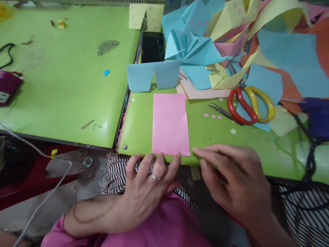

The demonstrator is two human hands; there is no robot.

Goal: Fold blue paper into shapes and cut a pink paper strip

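A pink sheet of paper (pixel 170 123) lies flat near the front edge of the green table, with a narrow fold line along its near edge. My left hand (pixel 147 181), with a ring on one finger, has its fingers apart and their tips on that near edge. Just right of the sheet's lower corner hovers my right hand (pixel 236 181), index finger stretched out and thumb a little apart from it. Nothing shows between the fingers of my right hand, which is slightly blurred.
Behind the sheet stand a notched blue paper (pixel 138 78) and a black phone (pixel 153 48). Scissors with red and yellow handles (pixel 243 106) and tweezers (pixel 219 109) lie right. Folded coloured papers (pixel 195 48) pile up behind. A protractor (pixel 108 47) lies left, across the table's seam.
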